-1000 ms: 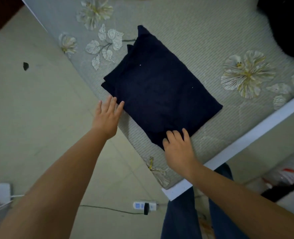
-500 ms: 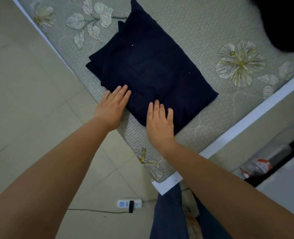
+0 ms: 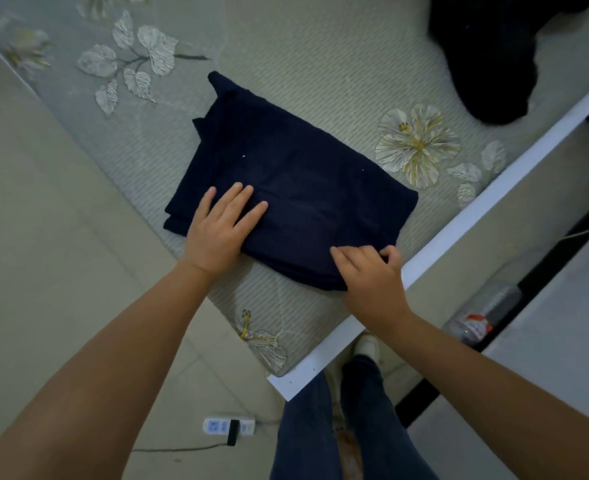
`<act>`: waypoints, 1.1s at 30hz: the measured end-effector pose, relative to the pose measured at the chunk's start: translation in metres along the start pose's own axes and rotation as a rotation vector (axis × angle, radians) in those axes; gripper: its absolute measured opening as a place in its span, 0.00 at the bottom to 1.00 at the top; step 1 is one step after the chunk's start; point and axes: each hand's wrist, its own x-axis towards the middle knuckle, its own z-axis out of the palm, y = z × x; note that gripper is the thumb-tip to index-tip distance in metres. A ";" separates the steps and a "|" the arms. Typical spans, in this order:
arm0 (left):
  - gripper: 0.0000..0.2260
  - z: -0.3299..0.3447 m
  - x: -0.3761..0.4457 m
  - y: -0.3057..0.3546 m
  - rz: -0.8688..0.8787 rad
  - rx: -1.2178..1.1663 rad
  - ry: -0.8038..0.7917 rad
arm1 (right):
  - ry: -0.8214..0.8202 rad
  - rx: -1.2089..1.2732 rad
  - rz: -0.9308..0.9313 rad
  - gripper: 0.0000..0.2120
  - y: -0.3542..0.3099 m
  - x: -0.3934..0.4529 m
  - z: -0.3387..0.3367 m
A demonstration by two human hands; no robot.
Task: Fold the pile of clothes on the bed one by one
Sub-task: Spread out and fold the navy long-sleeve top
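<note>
A folded dark navy garment (image 3: 303, 181) lies flat on the grey flowered bed cover (image 3: 320, 57), close to the bed's near corner. My left hand (image 3: 217, 233) rests flat on its near left part, fingers straight and spread. Over the near right corner, my right hand (image 3: 369, 278) has its fingers curled onto the fabric's edge, with the thumb toward the bed's white rim. A heap of black clothes (image 3: 494, 57) sits at the far right of the bed, partly cut off by the frame.
The white bed rim (image 3: 494, 188) runs diagonally on the right, right beside the garment. On the tiled floor lie a power strip with a cable (image 3: 229, 426) and a plastic bottle (image 3: 483, 313). My legs in jeans stand at the bed's corner.
My left hand has slid from the garment's edge onto its top. My right hand has moved right to the near right corner and curled its fingers. The garment lies nearer the white rim.
</note>
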 end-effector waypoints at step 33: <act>0.23 -0.258 0.433 0.349 0.174 0.344 -0.030 | 0.276 -0.258 0.246 0.28 0.472 0.010 -0.331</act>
